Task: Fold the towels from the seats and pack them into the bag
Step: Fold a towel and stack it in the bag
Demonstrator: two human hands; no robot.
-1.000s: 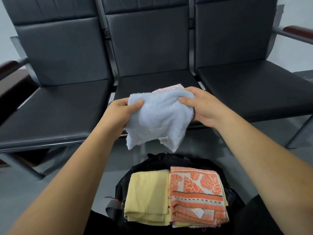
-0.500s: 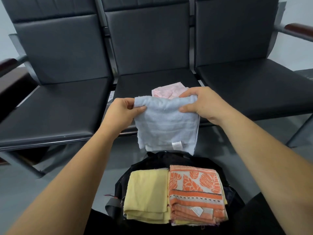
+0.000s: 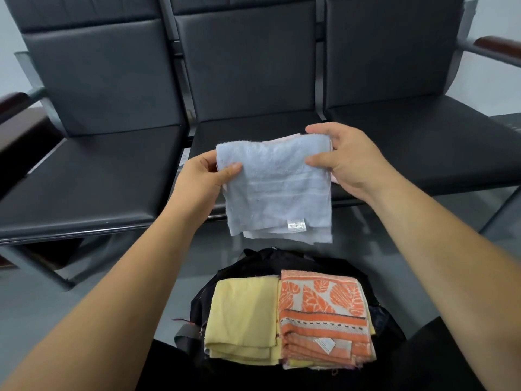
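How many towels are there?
4: a blue towel between left hand and right hand, a pink towel peeking behind it, a yellow towel and an orange towel on the bag. More may be hidden.

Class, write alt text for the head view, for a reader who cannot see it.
The left hand and right hand hold a folded blue towel by its top corners above a black bag. A folded yellow towel and orange towel lie side by side in it, black seats behind.
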